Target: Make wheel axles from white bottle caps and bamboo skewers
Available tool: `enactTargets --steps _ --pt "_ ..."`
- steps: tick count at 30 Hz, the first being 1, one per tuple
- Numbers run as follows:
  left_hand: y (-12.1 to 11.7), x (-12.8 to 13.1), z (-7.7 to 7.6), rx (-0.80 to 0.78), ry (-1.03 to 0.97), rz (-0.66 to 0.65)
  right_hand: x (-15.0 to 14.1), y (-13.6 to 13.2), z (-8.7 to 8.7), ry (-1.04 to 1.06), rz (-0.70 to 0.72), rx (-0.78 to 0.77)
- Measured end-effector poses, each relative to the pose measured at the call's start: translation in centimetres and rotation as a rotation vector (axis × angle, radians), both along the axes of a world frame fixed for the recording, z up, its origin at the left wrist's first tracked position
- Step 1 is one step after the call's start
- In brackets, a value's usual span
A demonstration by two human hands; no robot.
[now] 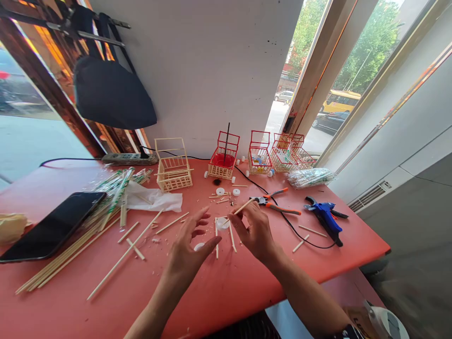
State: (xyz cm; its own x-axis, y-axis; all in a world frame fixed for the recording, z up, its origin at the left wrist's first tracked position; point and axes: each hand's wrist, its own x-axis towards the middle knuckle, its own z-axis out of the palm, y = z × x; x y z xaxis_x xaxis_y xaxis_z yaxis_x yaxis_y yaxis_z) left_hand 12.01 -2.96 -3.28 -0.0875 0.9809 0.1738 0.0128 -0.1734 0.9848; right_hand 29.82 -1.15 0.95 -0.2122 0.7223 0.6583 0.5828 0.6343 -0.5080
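Between the thumb and fingers of my right hand (257, 230) is a short wooden stick (243, 207), tilted over the table. My left hand (190, 240) hovers to the left of it, thumb and fingers spread, holding nothing. Below and between the hands, a round white cap (222, 223) sits by a small frame of cut sticks (232, 238) on the red table (247, 292). Partly behind my left thumb is another white disc (199, 246). Beyond my hands lie two white wheels (220, 191) and several stick offcuts (222, 201).
Cutting pliers (278, 205) and a blue glue gun (326, 214) with a black cord lie at right. Along the wall stand a plain stick cart (174, 172) and several red-trimmed carts (224, 157). A phone (52, 226), long sticks (67, 259) and wrapped bundles (116, 193) occupy the left.
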Motion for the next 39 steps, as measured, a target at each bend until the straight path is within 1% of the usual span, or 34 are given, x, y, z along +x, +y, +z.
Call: enactTargets --steps 3,5,6,10,12,14,16,18,21,25,28,31,33,36,39 --pt "0.1 -0.3 0.3 -0.001 0.016 -0.019 0.4 0.7 -0.2 0.153 -0.001 -0.156" --pt "0.2 -0.4 0.9 -0.022 -0.013 -0.038 0.7 1.4 -0.4 0.289 0.013 -0.257" --pt "0.3 -0.4 1.3 -0.028 -0.016 -0.046 0.9 1.8 -0.4 0.335 0.017 -0.276" --pt "1.2 0.1 3.2 -0.001 0.050 -0.102 1.7 2.9 -0.4 0.405 -0.008 -0.248" --pt "2.0 0.6 3.6 -0.017 0.041 -0.183 1.9 3.1 -0.5 0.425 -0.034 -0.223" --pt "2.8 1.3 3.5 -0.084 -0.028 -0.287 1.9 3.2 -0.6 0.439 -0.063 -0.195" --pt "3.3 2.1 3.1 -0.176 -0.155 -0.354 1.9 3.2 -0.7 0.443 -0.096 -0.163" --pt "3.5 2.8 2.6 -0.238 -0.294 -0.362 1.8 3.0 -0.8 0.434 -0.129 -0.132" --pt "3.2 3.2 2.3 -0.275 -0.444 -0.376 1.5 2.4 -0.9 0.401 -0.148 -0.094" --pt "2.9 2.7 2.0 -0.311 -0.531 -0.415 1.1 1.6 -0.9 0.353 -0.129 -0.037" --pt "2.9 2.3 1.8 -0.380 -0.619 -0.433 0.8 1.2 -0.8 0.265 -0.097 0.054" --pt "2.9 2.3 1.8 -0.457 -0.730 -0.516 0.4 0.8 -0.5 0.182 -0.046 0.144" --pt "2.8 2.2 1.8 -0.474 -0.801 -0.548 0.2 0.7 -0.3 0.146 -0.017 0.186" --pt "2.7 2.1 1.8 -0.464 -0.875 -0.578 0.1 0.8 -0.2 0.102 -0.023 0.226" --pt "2.9 1.9 1.5 -0.439 -0.902 -0.605 0.2 0.8 -0.2 0.077 -0.023 0.216"
